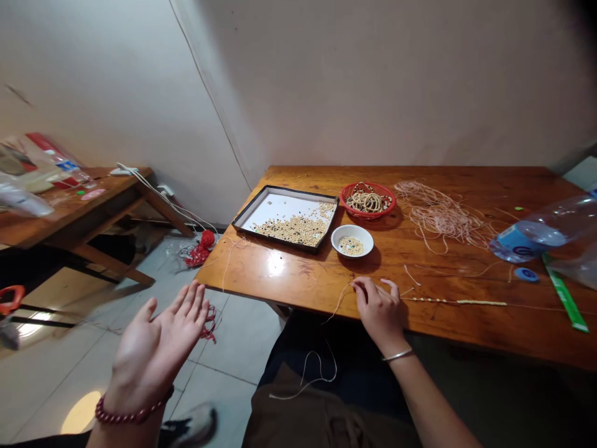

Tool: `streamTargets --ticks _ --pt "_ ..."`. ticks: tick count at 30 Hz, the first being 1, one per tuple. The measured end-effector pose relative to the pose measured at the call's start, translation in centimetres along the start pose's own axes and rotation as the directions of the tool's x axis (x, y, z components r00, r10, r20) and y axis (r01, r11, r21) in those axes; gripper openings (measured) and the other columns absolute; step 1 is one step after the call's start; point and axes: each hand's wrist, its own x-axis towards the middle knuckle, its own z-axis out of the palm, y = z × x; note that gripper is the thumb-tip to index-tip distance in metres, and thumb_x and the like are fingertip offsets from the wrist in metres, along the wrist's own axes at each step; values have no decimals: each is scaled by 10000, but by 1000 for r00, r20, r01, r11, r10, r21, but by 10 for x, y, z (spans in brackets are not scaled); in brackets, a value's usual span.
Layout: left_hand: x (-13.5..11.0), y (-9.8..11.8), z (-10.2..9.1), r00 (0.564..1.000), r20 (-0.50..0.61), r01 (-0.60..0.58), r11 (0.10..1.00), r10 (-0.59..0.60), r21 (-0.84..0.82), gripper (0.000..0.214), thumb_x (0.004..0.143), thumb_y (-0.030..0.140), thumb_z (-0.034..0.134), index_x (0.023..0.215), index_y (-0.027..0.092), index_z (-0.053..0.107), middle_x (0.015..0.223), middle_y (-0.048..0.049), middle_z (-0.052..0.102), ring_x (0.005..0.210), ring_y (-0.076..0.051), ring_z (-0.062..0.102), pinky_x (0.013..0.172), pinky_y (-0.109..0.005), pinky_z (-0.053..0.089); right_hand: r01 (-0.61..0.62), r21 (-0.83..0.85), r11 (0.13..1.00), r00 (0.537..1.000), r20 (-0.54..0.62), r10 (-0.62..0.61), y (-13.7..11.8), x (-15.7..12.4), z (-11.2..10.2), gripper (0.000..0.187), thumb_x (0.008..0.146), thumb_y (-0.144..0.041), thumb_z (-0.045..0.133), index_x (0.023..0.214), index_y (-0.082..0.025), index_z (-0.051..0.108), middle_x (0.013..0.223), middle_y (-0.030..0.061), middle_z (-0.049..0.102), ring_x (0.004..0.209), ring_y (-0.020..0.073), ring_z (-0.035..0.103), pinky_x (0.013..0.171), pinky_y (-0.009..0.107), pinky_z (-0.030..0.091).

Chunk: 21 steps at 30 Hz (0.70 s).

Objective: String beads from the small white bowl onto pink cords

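Observation:
My left hand (161, 339) is held out past the table's left front edge, palm up, with the fingers stretched and nothing on it. At the front of the table my right hand (379, 308) pinches a thin pale cord (342, 297), whose loose end hangs over the edge towards my lap. To the right of that hand, small cream beads (482, 303) sit threaded on a cord, some spaced apart and some in a tight row. Behind my right hand stands a white bowl (334, 244) with loose beads in it. A black-edged tray (275, 243) holds many more.
A red basket (368, 214) of strung beads stands at the back, beside a tangle of pink cord (443, 214). On the right lie a plastic bottle (525, 239), a blue cap (527, 274) and a green strip (565, 295). Another table (112, 202) stands at the left.

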Motion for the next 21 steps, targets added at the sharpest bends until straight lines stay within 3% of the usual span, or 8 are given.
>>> streamTargets --ticks 5,9,12,15,18,21 --pt "-12 -20 -64 972 -230 40 999 -47 -33 541 952 447 275 1299 80 467 1152 -160 610 996 -185 630 744 -326 561 4 -20 1000 1000 -7 -4 3 -2 1 91 933 -231 503 934 -199 588 778 13 729 649 148 659 956 389 318" --pt "-25 -38 -87 949 -292 104 992 -122 -77 570 957 449 219 1303 55 445 1144 -180 593 1050 -186 595 747 -318 550 7 -44 999 1000 3 -7 4 -3 1 88 931 -236 507 926 -201 587 767 17 726 635 152 650 945 390 325" --pt "-28 -42 -88 961 -276 -44 998 30 -45 662 900 622 243 1219 103 503 1168 -171 573 1136 -212 551 876 -363 517 15 -37 999 1000 10 -14 4 -4 0 96 934 -240 501 927 -200 588 771 19 728 635 152 647 943 389 329" --pt "-28 -45 -79 914 -307 -263 964 264 43 468 825 600 465 1050 204 573 1195 -82 567 1191 -188 513 1062 -368 389 3 -35 999 1000 7 -2 4 -4 0 104 935 -244 499 930 -197 591 753 16 726 619 149 640 944 390 330" --pt "-27 -52 -65 909 -120 -386 915 399 120 287 750 490 624 906 249 605 1173 -14 590 1208 -180 497 1114 -353 329 -6 -30 1000 1000 8 7 4 -3 0 114 937 -248 493 932 -195 594 732 13 721 610 147 636 948 389 327" --pt "-25 -61 -54 924 103 -377 923 369 79 364 706 532 669 940 257 625 1167 -34 607 1185 -224 513 1080 -397 378 -3 -22 1000 1000 8 4 4 -3 0 131 940 -249 479 923 -196 598 725 17 718 612 150 633 940 386 327"
